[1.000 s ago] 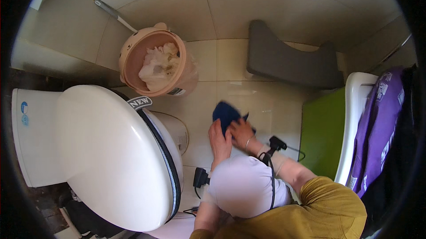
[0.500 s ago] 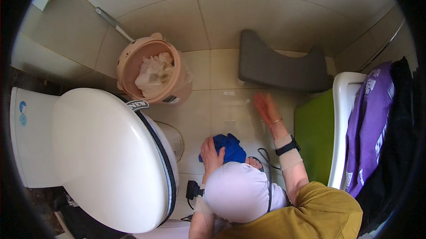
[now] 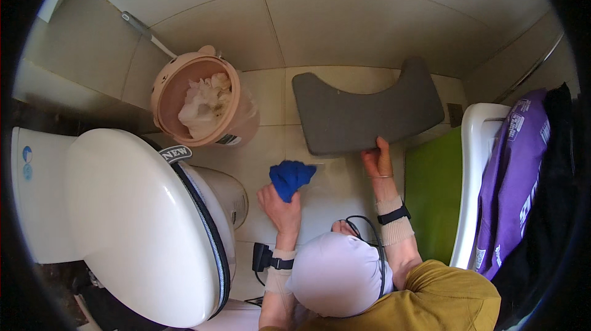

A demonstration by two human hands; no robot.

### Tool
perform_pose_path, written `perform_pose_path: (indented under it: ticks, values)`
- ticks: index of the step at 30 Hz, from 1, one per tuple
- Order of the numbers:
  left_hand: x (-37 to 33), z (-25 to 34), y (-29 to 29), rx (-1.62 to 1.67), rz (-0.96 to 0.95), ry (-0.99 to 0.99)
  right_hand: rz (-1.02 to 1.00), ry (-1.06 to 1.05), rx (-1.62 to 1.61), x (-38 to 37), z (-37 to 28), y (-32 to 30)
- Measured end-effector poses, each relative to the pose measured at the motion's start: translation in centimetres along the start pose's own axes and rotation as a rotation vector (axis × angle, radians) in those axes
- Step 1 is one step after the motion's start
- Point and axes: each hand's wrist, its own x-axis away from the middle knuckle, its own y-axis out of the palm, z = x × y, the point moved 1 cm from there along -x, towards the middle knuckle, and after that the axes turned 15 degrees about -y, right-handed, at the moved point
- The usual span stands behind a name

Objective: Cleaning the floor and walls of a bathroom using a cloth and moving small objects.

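Blue, crumpled cloth [image 3: 289, 178] is gripped in just the left hand [image 3: 282, 211] above pale floor tiles [image 3: 338, 184], probably because the right hand [image 3: 379, 162] is busy pinching the near edge of the grey, scooped-out stool [image 3: 369, 117].

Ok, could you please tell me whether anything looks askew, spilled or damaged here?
The grey stool looks askew: it is at a slant to the wall behind it, while the right hand grips its near edge. I see nothing spilled or damaged.
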Motion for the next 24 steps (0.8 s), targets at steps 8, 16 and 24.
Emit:
perform_pose_path:
  ticks: [8, 16, 24]
  values:
    - [-1.2, 13.9, 5.1, 0.13, -0.223, 0.53, -0.309, 0.013, -0.051, 3.2, 1.5, 1.7]
    - [-9.1, 12.9, 6.8, -0.365, 0.125, 0.35, -0.139, 0.063, -0.069, 3.2, 1.8, 2.9]
    - [-4.1, -0.7, 0.9, -0.393, -0.044, -0.198, -0.043, 0.084, -0.134, 2.3, 1.1, 2.2]
